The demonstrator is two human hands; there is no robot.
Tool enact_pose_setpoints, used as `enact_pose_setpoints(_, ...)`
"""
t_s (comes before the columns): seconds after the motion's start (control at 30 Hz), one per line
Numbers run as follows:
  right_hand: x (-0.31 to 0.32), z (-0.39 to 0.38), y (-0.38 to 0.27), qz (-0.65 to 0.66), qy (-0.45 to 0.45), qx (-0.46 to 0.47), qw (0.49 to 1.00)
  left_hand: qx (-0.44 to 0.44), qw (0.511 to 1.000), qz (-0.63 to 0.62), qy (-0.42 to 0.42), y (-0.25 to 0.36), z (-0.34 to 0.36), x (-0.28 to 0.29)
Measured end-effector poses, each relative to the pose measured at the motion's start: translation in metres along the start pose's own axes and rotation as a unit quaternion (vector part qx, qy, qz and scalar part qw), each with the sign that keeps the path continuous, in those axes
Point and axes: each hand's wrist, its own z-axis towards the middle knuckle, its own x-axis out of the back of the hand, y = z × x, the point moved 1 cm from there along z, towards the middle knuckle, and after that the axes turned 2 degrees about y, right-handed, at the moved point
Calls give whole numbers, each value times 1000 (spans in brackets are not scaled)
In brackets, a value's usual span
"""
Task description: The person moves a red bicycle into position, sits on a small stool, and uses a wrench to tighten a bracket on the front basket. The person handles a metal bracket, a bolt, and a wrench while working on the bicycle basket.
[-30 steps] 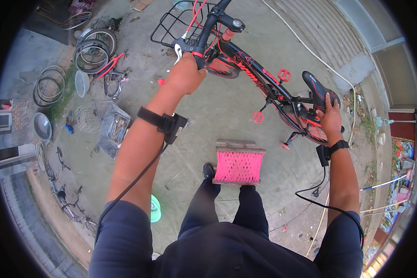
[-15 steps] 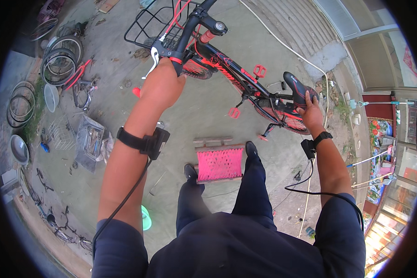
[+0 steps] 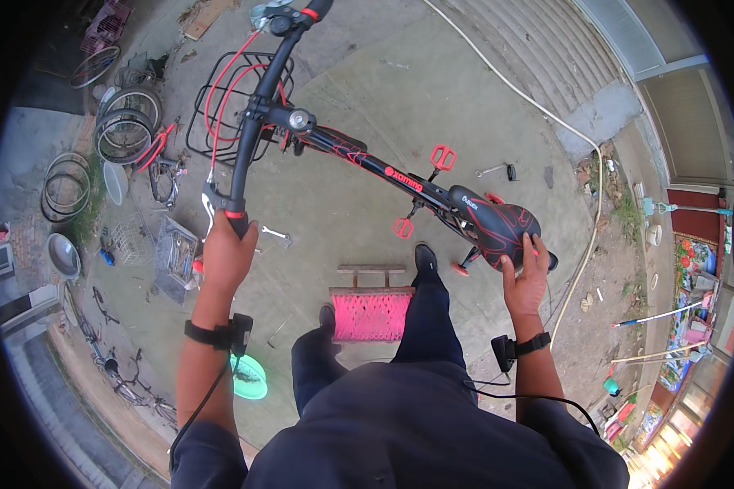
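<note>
I hold a black and red bicycle (image 3: 395,179) in front of me. My left hand (image 3: 227,254) is closed round the left grip of its handlebar (image 3: 251,134), beside a white brake lever (image 3: 208,210). My right hand (image 3: 523,281) rests on the black saddle (image 3: 485,220), fingers apart and curved over it. A black wire basket (image 3: 194,130) is at the bicycle's front, and red pedals (image 3: 442,156) show at its middle. Between my feet stands a low stool (image 3: 371,316) with a pink woven seat.
Wheels and tyres (image 3: 126,122), a crate of parts (image 3: 175,253) and bike parts lie left. Spanners (image 3: 277,235) lie on the concrete. A green basin (image 3: 249,381) is by my left leg. A hose (image 3: 554,122) curves along the right near poles (image 3: 659,322).
The handlebar has turned, its left end coming down toward me with my left hand and the far end swinging up. My right hand and the saddle have come lower in the picture.
</note>
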Motion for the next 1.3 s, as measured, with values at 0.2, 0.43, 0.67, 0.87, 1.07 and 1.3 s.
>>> enact_pose_setpoints(0.2,-24,-2,19,349,54,-300,886,34,999,-14,7,-4,-9,-12)
enact_pose_setpoints(0.43,-25,-8,-7,574,-23,-468,671,-22,997,-66,-29,-16,-7,-6)
enact_pose_setpoints(0.67,-23,0,-14,621,-67,-446,641,7,996,-86,-28,-26,-18,-11)
enact_pose_setpoints(0.87,-19,19,-30,620,-76,-467,626,54,992,-112,17,-18,-25,-14)
enact_pose_setpoints(1.07,-7,56,-57,602,-99,-463,643,126,984,-128,23,-38,-24,-5)
enact_pose_setpoints(1.3,-4,130,-74,564,-137,-386,717,183,973,-136,42,-71,-33,13)
